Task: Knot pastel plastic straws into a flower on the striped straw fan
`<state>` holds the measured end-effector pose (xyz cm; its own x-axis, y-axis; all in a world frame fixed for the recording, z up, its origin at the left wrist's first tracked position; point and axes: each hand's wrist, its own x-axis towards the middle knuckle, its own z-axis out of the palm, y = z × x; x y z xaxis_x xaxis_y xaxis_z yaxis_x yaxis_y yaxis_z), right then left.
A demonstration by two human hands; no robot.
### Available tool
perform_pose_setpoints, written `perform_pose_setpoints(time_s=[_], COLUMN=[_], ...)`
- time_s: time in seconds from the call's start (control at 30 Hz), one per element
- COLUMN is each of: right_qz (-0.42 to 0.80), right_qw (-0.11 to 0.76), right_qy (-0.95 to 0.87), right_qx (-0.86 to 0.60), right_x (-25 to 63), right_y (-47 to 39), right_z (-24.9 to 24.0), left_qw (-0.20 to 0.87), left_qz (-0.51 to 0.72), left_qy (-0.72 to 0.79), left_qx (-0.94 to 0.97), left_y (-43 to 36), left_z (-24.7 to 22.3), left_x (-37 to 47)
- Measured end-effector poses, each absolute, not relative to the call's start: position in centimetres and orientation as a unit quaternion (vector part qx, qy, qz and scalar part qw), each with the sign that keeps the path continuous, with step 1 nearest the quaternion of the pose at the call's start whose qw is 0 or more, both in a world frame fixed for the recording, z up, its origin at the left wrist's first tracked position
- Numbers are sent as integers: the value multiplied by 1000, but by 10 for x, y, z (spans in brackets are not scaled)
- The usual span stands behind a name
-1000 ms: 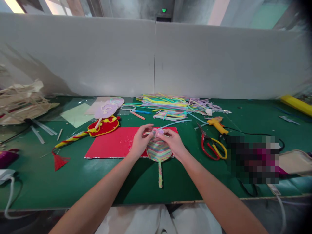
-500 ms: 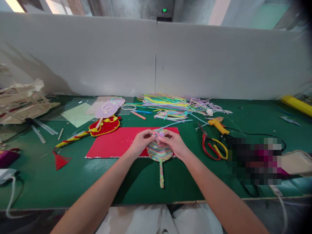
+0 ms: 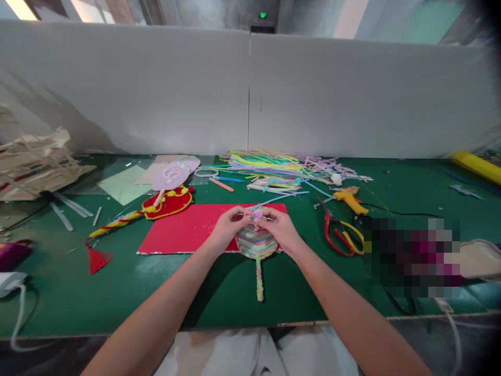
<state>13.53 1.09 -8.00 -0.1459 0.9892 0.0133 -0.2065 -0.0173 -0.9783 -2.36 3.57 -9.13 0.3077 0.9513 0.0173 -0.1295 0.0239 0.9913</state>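
Observation:
A round fan (image 3: 257, 243) with pastel zigzag stripes and a twisted handle lies over the front edge of a red board (image 3: 183, 230), its handle pointing toward me. Both hands meet at its top edge. My left hand (image 3: 230, 224) is closed, fingertips pinched on the fan's top from the left. From the right, my right hand (image 3: 279, 227) pinches the same spot, beside a small purple piece (image 3: 258, 213). A light blue pipe cleaner (image 3: 284, 198) runs from behind the fingers to the right. The fingers hide details of the fan's top.
Pipe cleaners (image 3: 270, 166) are heaped at the back. Red and yellow pliers (image 3: 340, 235) and a yellow glue gun (image 3: 350, 201) lie to the right. A red fan (image 3: 168, 202) with a tassel and a purple fan (image 3: 174, 174) are at the left.

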Motion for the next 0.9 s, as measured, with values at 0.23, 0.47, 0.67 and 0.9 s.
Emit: perform_pose_setpoints(time_s=[0.23,0.47,0.67,0.9], right_qz=[598,613,609,602], right_qw=[521,520,524,526], right_qy=[-460,-446,-442,-452], right_qx=[-398,-394,-399,-395], right_x=[133,131,130,130], right_y=[13,11,11,9], right_z=[-82,-80,-81,-80], left_qw=[618,634,648,695], left_qz=[470,488,490,479], left_qy=[383,376,370,348], left_qx=[500,467,450,408], left_y=[36,36,34,31], left_z=[-94,-96,-94,-86], left_x=[-21,-20,-19,-20])
